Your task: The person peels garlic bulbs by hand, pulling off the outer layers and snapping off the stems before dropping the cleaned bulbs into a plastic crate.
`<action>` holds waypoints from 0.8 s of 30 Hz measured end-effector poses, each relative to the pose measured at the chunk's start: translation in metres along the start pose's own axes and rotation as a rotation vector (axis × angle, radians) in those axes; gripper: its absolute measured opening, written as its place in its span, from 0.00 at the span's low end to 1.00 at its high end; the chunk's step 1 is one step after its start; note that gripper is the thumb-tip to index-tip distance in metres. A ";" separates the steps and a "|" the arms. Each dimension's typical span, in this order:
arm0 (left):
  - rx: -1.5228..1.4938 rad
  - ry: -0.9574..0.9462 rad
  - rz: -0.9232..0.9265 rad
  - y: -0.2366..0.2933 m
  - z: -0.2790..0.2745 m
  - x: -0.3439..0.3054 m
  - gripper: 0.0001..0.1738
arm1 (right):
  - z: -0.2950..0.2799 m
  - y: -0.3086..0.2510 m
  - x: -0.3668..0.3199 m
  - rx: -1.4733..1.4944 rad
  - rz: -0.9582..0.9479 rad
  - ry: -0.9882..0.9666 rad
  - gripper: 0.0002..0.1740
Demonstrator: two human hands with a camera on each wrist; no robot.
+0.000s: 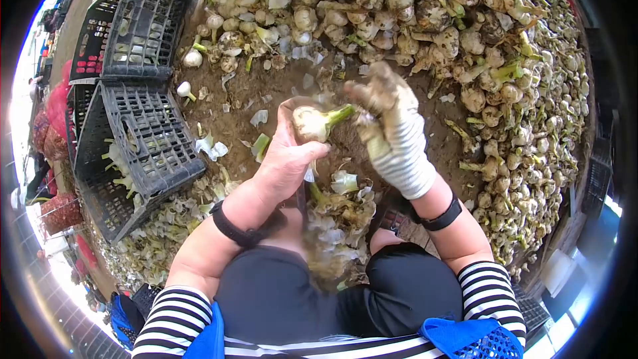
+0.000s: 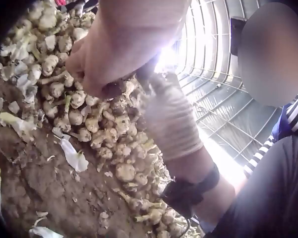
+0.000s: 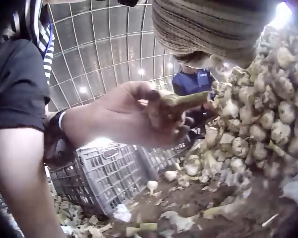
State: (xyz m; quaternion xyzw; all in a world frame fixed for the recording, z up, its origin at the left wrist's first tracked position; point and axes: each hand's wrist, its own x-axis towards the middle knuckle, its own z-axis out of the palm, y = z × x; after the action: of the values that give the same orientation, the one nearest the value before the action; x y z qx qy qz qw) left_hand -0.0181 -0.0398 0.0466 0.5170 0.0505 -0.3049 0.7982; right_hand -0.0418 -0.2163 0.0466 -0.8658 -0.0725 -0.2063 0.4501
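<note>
My bare left hand [image 1: 287, 153] grips a garlic bulb [image 1: 310, 123] between thumb and fingers, its green stem [image 1: 340, 114] pointing right. In the right wrist view the same stem [image 3: 191, 101] sticks out past the left hand [image 3: 124, 111]. My right hand [image 1: 393, 129] wears a dirty striped glove and is beside the stem's tip, its fingers blurred and parted from the thumb. From the left wrist the gloved hand [image 2: 169, 116] appears blurred behind the left hand [image 2: 102, 59], which hides the bulb there.
A large heap of garlic [image 1: 492, 86] lies ahead and to the right on bare soil [image 1: 232, 103]. Black plastic crates [image 1: 156, 136] stand at the left. Peeled skins and leaves [image 1: 339, 226] cover the ground between my legs. Another person [image 3: 191, 82] is beyond the heap.
</note>
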 end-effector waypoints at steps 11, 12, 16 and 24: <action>-0.119 0.004 -0.078 -0.002 -0.005 -0.002 0.36 | 0.017 0.014 -0.005 0.204 0.038 -0.019 0.41; -0.131 0.013 -0.116 0.001 -0.005 -0.003 0.35 | 0.001 0.001 0.003 -0.139 -0.097 -0.131 0.39; -0.002 0.039 -0.186 -0.002 -0.002 -0.003 0.37 | 0.012 0.003 -0.005 -0.364 -0.268 -0.190 0.31; 0.167 0.017 -0.076 -0.003 -0.006 -0.002 0.33 | 0.018 0.000 -0.004 -0.420 -0.248 -0.319 0.32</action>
State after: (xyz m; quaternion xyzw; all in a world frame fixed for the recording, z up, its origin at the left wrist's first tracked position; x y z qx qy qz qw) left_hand -0.0199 -0.0352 0.0418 0.5822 0.0510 -0.3336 0.7397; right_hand -0.0402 -0.2018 0.0354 -0.9461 -0.2033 -0.1314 0.2151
